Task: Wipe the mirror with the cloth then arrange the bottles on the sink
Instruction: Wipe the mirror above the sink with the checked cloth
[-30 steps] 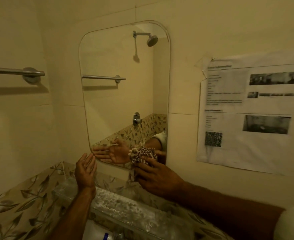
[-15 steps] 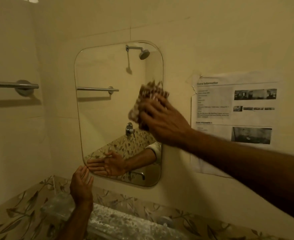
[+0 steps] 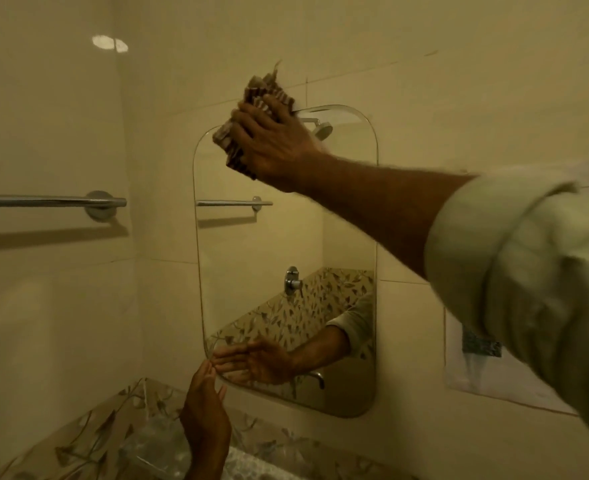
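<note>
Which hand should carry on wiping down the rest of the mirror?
Right. The right hand already presses the cloth on the mirror at its top edge; the left hand is empty, down by its bottom corner.

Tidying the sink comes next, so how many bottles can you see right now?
0. No bottle shows in this view. The right hand presses the cloth at the mirror top; the left hand is by its lower corner. Bottles may sit below the frame.
</note>
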